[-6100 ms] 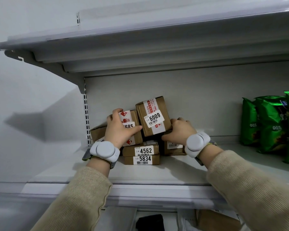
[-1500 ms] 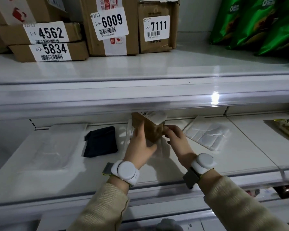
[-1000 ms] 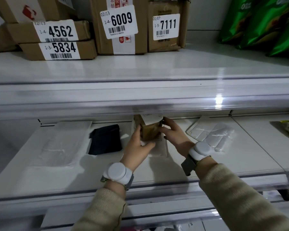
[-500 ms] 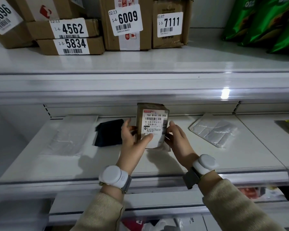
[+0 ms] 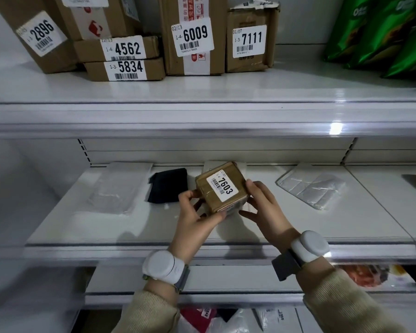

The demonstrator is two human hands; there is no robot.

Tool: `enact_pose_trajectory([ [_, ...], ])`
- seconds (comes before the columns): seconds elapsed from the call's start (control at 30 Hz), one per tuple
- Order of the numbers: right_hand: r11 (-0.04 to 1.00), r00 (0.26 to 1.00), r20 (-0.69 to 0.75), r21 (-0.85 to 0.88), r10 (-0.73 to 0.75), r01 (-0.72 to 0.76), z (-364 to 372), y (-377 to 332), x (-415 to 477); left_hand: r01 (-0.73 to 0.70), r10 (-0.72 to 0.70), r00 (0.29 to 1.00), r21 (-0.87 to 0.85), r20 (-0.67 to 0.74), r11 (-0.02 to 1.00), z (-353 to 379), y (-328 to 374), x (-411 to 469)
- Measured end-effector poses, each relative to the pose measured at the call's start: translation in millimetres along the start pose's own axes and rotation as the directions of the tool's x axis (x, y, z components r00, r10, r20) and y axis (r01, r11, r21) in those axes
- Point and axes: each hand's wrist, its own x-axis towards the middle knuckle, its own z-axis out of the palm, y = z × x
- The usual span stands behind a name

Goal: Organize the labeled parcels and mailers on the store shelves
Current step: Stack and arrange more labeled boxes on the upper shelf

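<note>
Your 2 hands hold a small brown box [image 5: 220,188] at the centre of the frame, above the middle shelf [image 5: 298,227]. Your left hand [image 5: 195,219] grips the box's left edge and lower corner, thumb along the bottom, fingers wrapped on the far left side. Your right hand [image 5: 264,207] is closed against the box's right side, with fingertips touching its right edge. The box is tilted, and its top face carries a white label reading 7603. Each wrist wears a white band.

On the middle shelf, just left of the box, lies a black pouch [image 5: 168,186]. Further left is a clear mailer [image 5: 120,188], flat on the shelf. To the right of your hands, apart from them, lies a bubble mailer [image 5: 310,188].

On the upper shelf [image 5: 226,92], across the top of the frame, stand the labeled parcels: 2896 [image 5: 41,37] leaning at the upper left, 4562 [image 5: 120,49] stacked on 5834 [image 5: 125,69], then 6009 [image 5: 192,37] upright, with 7111 [image 5: 250,39] just beside it on the right. Green bags [image 5: 382,32] fill the upper right corner.

At the bottom of the frame, a lower shelf shows more packages, partly hidden.
</note>
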Motion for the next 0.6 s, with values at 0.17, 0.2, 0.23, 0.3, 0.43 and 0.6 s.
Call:
enact_pose_trajectory([
  [0.17,1.0,1.0,0.028,-0.017,-0.014,0.014,7,-8,-14,0.006,-0.007,1.0,0.039,0.011,0.999,-5,8,-12],
  [0.2,1.0,1.0,0.007,-0.003,-0.011,0.011,8,-10,-16,0.005,-0.005,1.0,0.056,0.007,0.998,-5,11,-16],
  [0.23,1.0,1.0,-0.016,0.015,-0.01,0.01,9,-12,-19,-0.004,0.004,1.0,0.066,0.006,0.998,-5,17,-20],
  [0.3,0.998,0.998,-0.06,0.054,-0.033,0.036,11,-14,-23,0.002,-0.004,1.0,0.098,0.013,0.995,-3,22,-27],
  [0.43,0.996,0.994,-0.086,0.05,-0.064,0.069,18,-16,-41,0.042,-0.042,0.999,0.182,-0.002,0.982,2,24,-39],
  [0.6,0.987,0.999,0.021,-0.158,-0.031,0.034,16,-19,-73,0.026,-0.03,0.999,0.256,0.012,0.966,8,33,-66],
])
